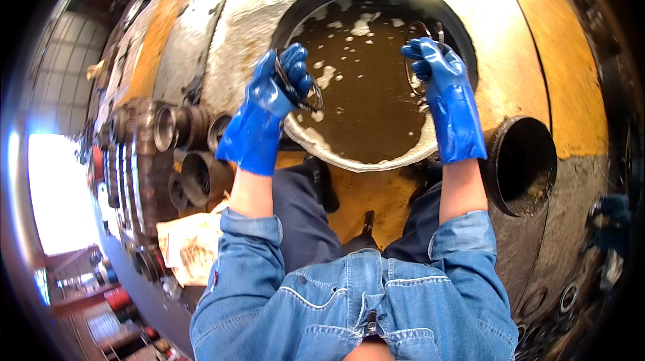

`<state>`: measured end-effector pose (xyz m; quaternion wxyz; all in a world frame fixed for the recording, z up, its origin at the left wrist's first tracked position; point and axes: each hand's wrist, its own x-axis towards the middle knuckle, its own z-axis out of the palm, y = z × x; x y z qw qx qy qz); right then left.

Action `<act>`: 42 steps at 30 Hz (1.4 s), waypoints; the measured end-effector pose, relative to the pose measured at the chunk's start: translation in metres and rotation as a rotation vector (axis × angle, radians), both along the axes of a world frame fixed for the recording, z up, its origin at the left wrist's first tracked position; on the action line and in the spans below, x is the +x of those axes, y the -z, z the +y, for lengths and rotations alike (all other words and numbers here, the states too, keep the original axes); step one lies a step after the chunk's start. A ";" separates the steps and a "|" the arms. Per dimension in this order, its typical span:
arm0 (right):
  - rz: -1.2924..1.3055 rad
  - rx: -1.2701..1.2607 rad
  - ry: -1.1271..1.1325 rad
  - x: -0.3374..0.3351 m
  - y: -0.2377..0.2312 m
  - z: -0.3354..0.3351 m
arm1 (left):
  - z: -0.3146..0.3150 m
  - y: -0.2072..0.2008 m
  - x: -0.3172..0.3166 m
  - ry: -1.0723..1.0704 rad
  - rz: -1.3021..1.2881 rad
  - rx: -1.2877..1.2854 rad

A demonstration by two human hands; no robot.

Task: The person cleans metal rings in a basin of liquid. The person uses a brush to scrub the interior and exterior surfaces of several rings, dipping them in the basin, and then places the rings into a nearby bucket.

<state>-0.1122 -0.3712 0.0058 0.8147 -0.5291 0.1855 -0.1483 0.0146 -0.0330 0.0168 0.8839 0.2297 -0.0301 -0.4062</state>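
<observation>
Both my hands wear long blue rubber gloves. My left hand (275, 89) is closed around a thin dark metal ring (320, 99), over the left rim of a round tub (321, 152). My right hand (440, 75) grips thin metal rings (408, 77) above the tub's right side; their loops show above and below the fingers, and I cannot tell exactly how many there are. Murky brown liquid (363, 92) with patches of pale foam fills the tub between my hands. Each glove hides part of what it holds.
Right of the tub, an open dark cylinder (497, 173) lies with its mouth toward me. Rusty cylindrical metal parts (201, 176) crowd the left, with a stained pale sheet (191, 243) nearer me. Several metal rings (568, 298) lie on the floor at lower right.
</observation>
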 end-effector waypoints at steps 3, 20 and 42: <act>0.008 -0.024 -0.016 0.006 0.007 0.011 | 0.051 -0.026 0.001 -0.144 0.036 0.026; 0.206 -0.068 -0.219 0.039 0.086 0.035 | 0.383 0.125 -0.226 -0.554 0.431 0.429; 0.260 -0.259 -0.209 -0.001 0.017 0.074 | 0.348 0.000 -0.089 -0.692 -0.654 1.763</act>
